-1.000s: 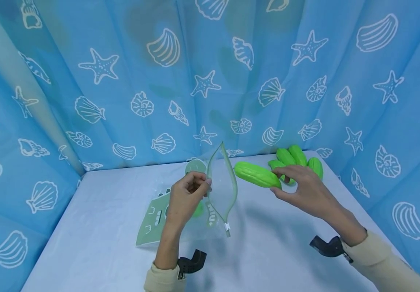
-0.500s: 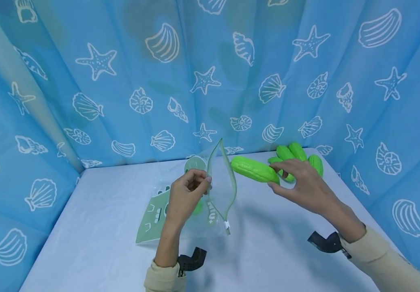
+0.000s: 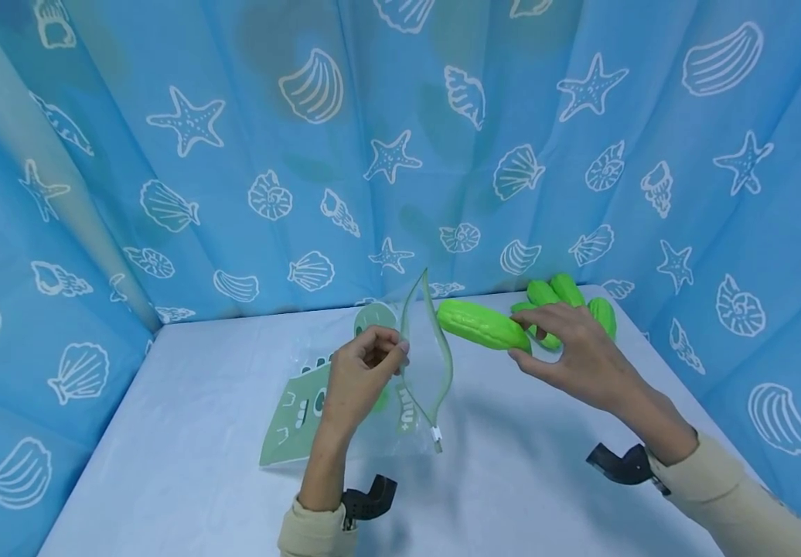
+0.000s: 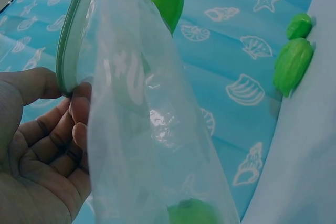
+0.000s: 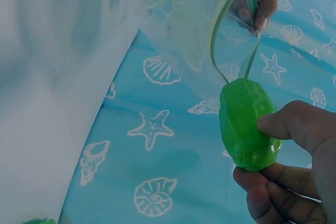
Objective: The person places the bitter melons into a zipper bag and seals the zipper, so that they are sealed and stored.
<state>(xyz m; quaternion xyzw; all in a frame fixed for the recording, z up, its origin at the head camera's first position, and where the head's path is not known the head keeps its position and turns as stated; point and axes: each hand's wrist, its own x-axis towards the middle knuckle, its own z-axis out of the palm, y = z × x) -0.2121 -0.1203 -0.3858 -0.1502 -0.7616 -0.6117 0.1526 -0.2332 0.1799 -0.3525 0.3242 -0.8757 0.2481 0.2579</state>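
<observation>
White-topped table noted across the lower half of the head view; far edge seen rising slightly toward the right, near edge cut off by the bottom of the frame. Soft shadows cast on it at lower centre and lower right. Green ribbed pieces grouped at the far corner, right of centre; exact count not obtained, the group being partly hidden. Clear bag with green print seen left of centre; contact of its lower part with the tabletop could not be determined. Two pieces seen at right in the left wrist view.
</observation>
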